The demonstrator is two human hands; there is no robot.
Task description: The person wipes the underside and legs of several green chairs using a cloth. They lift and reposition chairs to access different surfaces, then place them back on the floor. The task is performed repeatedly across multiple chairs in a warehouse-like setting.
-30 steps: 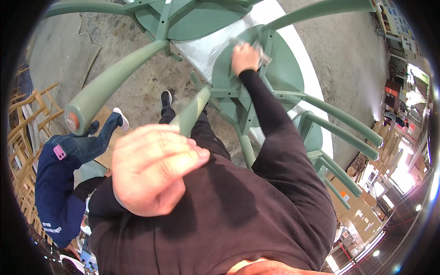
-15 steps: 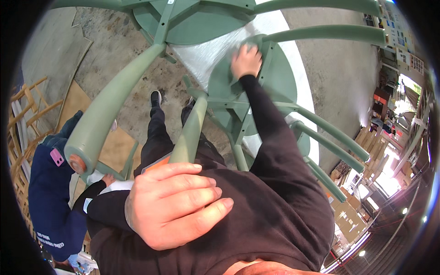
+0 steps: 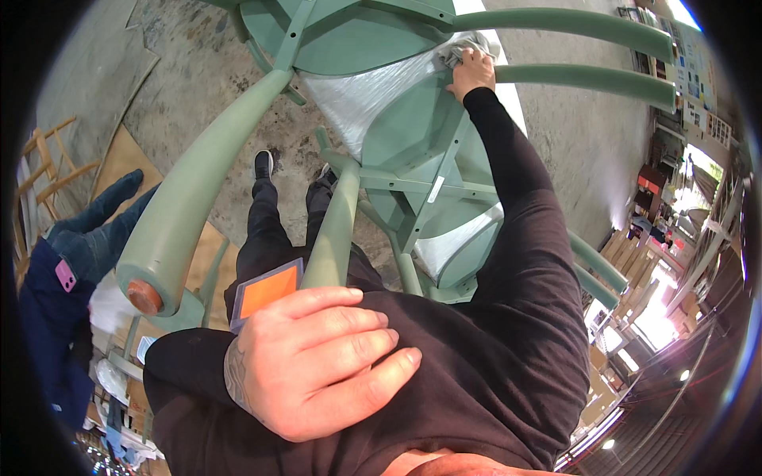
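Note:
My left hand is closed over the end of a green chair leg in front of my torso, fingers together. That leg belongs to an upturned green chair with its underside showing. My right arm reaches forward, and my right hand grips a crumpled grey cloth at the far edge of the seat, beside the root of another leg. A second upturned green chair lies beyond, one thick leg pointing back toward me. Clear plastic wrap shows beneath the chairs.
An orange card in a clear holder hangs by my left wrist. At left, a person in a dark blue top bends near another green frame. Wooden chair frames stand behind. Stacked boards and boxes line the right side.
My right hand has moved farther away and to the right, from the seat's underside to its edge, and the cloth now shows. The person at left has shifted; their hand is out of view.

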